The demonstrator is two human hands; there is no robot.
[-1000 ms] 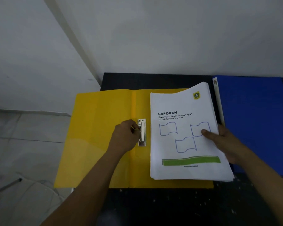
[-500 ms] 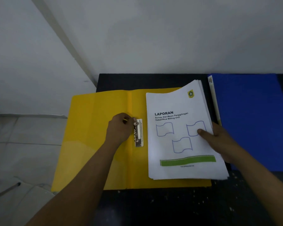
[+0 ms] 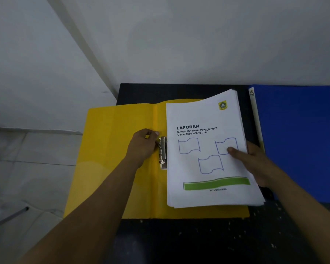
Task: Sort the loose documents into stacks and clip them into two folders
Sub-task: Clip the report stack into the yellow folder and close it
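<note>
A person at a black bench point(image 3: 179, 241) is working both hands over an open yellow folder point(image 3: 112, 149), which is lying flat with its left cover overhanging the bench edge above the tiled floor point(image 3: 36, 168). The left hand point(image 3: 143, 145) is curling tight, fingers and thumb pinching the left side of the metal clip point(image 3: 163, 153) fixed just right of the folder's spine. The right hand point(image 3: 255, 162) is gripping the right edge of the stack of documents point(image 3: 204, 149), thumb pressing down on the cover page beside one of the blue outlined shapes, the other fingers tucked out of sight beneath the sheets. The stack, headed "LAPORAN" with a green band near its foot, is resting on the folder's right half, its pages fanning slightly at the top right corner. A closed blue folder point(image 3: 297, 140) is lying just beside it on the right, partly under the right wrist.

Compared with a second ago, the stack's left edge is now meeting the clip and covering part of it, where a strip of yellow was showing between them. The left hand is keeping its pinch on the clip, and the right hand is holding the same grip on the sheets.
</note>
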